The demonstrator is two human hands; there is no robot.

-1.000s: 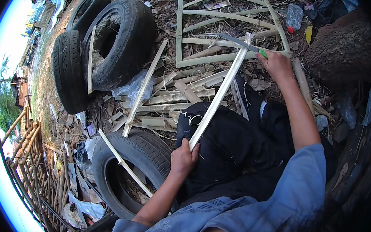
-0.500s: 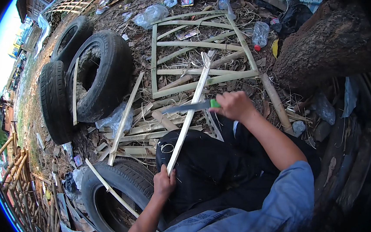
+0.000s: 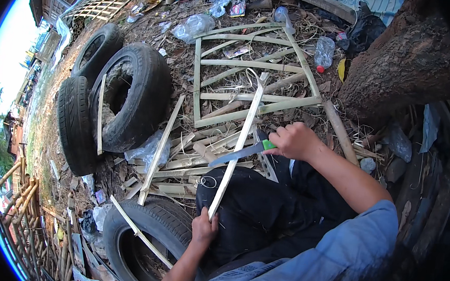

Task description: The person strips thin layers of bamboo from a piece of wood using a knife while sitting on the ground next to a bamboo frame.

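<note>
My left hand (image 3: 205, 227) is closed round the near end of a pale bamboo strip (image 3: 241, 143), which slants up and away over my dark-trousered knee. A thin curled shaving hangs at the strip's far end. In my right hand (image 3: 294, 141) is a knife (image 3: 242, 153) with a green handle, gripped by my fingers. Its blade lies across the strip at about mid-length, pointing left. Another curled shaving (image 3: 208, 181) rests on my knee. Beyond the strip's far end lies a lattice frame of bamboo slats (image 3: 252, 65) on the ground.
Several old tyres (image 3: 148, 105) stand or lie to the left, with loose bamboo strips (image 3: 161, 148) leaning on or near them. Split bamboo pieces (image 3: 180, 166) are heaped beside my knee. A tree trunk (image 3: 400, 64) rises at the right. A plastic bottle (image 3: 324, 53) and plastic bags (image 3: 194, 27) litter the ground.
The knife has moved slightly nearer to me along the strip, and a longer curl now stands at the strip's far end. The whole view has shifted a little.
</note>
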